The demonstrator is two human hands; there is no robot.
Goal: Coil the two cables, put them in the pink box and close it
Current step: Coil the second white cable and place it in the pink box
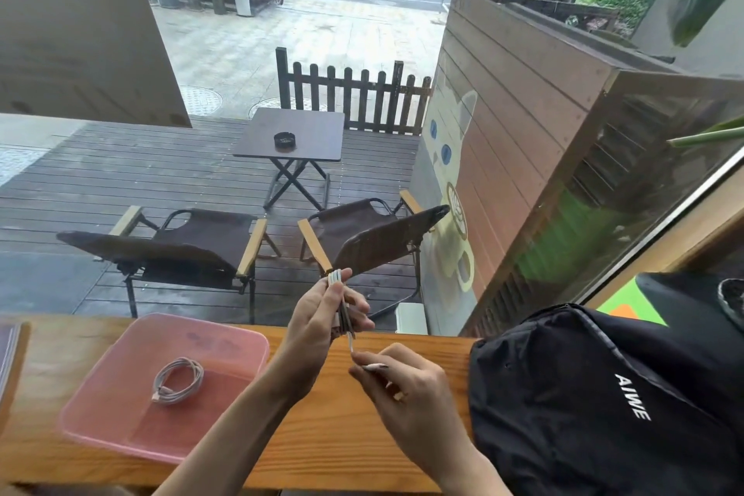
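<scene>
One coiled cable point(177, 381) in pink box point(100, 411), black backpack point(604, 395) beside right hand point(406, 399)

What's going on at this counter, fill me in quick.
A person is coiling a white cable. The left hand grips the folded bundle upright, while the right hand pinches the loose end just below it. Another coiled cable already lies in the open pink box on the wooden counter. No lid is on the box yet. A black backpack sits to the right.
</scene>
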